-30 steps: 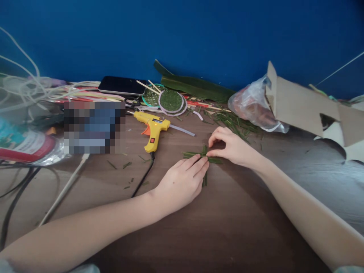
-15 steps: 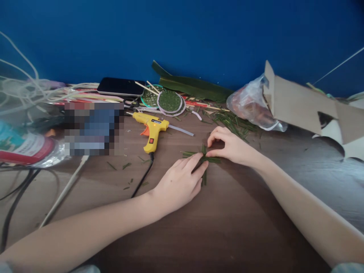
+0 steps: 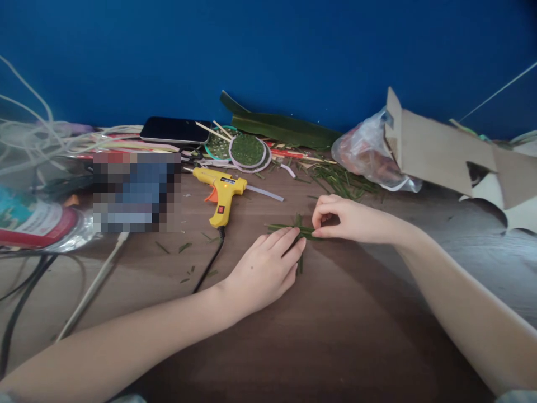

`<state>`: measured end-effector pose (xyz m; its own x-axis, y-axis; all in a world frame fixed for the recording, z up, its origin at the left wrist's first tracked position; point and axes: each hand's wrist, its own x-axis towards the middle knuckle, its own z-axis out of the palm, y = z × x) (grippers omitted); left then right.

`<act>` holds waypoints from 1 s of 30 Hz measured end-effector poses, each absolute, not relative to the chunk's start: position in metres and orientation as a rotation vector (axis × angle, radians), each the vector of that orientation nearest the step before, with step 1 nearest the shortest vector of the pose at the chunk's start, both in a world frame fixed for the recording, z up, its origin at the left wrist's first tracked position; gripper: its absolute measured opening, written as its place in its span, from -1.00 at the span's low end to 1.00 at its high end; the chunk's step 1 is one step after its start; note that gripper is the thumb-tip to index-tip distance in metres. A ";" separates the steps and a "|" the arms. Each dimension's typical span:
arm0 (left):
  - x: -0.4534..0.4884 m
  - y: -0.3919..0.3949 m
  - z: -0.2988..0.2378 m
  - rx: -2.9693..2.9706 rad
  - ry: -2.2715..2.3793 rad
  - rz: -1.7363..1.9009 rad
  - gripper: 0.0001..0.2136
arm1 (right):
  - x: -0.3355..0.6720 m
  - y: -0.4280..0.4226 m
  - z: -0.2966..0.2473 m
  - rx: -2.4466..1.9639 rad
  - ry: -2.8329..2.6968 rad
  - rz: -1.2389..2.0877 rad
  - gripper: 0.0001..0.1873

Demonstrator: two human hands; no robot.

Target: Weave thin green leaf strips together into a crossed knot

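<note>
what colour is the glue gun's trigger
Orange, on the yellow glue gun lying left of the green strips; the head view shows it.

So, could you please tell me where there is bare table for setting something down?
The brown wooden table is bare in the wedge below the left hand and right hand on the crossed green leaf strips. Crowded toward the blue wall: yellow glue gun, black phone, clear plastic bag, brown cardboard box.

soft dim light, blurred edges
</note>
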<state>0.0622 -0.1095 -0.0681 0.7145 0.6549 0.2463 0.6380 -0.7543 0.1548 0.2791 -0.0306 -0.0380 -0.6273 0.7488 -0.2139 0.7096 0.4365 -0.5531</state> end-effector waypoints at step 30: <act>0.065 -0.107 -0.065 2.794 1.115 0.345 -0.57 | 0.248 -0.047 -0.033 -1.432 -2.126 1.108 -0.78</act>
